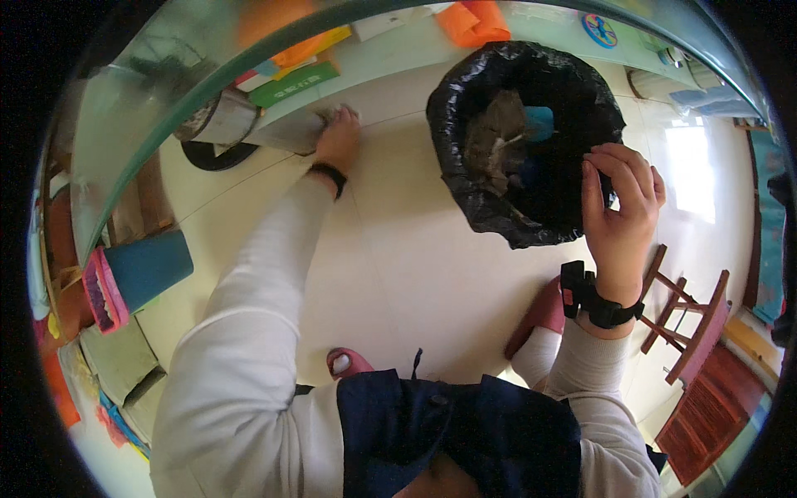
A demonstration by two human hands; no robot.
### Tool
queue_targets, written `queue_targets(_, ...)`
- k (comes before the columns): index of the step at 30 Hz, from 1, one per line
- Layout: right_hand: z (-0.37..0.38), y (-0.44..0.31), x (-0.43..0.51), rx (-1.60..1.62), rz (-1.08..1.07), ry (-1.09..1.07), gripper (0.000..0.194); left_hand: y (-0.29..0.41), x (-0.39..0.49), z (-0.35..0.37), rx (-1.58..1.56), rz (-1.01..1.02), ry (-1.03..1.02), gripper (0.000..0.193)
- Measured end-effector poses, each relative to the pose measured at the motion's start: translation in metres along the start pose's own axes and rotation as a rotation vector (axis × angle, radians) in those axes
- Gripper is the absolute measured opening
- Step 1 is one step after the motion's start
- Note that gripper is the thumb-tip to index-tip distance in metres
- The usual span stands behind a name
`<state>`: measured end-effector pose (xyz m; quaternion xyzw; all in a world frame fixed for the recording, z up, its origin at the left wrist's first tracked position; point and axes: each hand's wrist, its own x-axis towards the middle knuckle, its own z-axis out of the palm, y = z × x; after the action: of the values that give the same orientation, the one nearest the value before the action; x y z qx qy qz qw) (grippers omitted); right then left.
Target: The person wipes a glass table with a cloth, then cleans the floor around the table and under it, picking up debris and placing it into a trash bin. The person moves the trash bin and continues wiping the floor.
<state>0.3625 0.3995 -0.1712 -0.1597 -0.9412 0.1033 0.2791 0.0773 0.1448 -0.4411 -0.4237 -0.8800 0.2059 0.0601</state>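
A bin lined with a black plastic bag stands in front of me, its mouth facing up. In it lie crumpled grey-brown waste and a light blue piece. My right hand pinches the bag's folded rim at the near right between thumb and fingers. On the other side, my left hand reaches forward, low beside a greyish object under the glass tabletop's edge. Blur hides its fingertips, so whether it grips that object does not show.
Overhead curves a glass tabletop edge, with a green box and orange item beyond. At left are a metal container, a blue bin with a pink rim and a grey-green box. A folding stool stands right.
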Motion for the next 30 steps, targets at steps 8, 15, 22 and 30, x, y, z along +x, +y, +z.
queue_targets(8,0.008,-0.023,0.003,0.011,-0.057,-0.059,0.007,-0.044,-0.104,0.054,-0.395,0.190,0.219,0.036)
queue_targets(15,-0.003,-0.016,0.000,0.015,-0.041,-0.020,0.007,-0.052,-0.134,0.048,-0.439,-0.025,0.194,0.034)
queue_targets(22,0.005,-0.019,-0.008,-0.014,-0.088,-0.078,0.007,0.026,-0.068,0.007,-0.557,0.103,0.130,0.044)
queue_targets(30,0.000,-0.036,0.005,0.043,-0.097,-0.032,0.008,-0.001,-0.086,0.016,-0.730,-0.022,0.025,0.045)
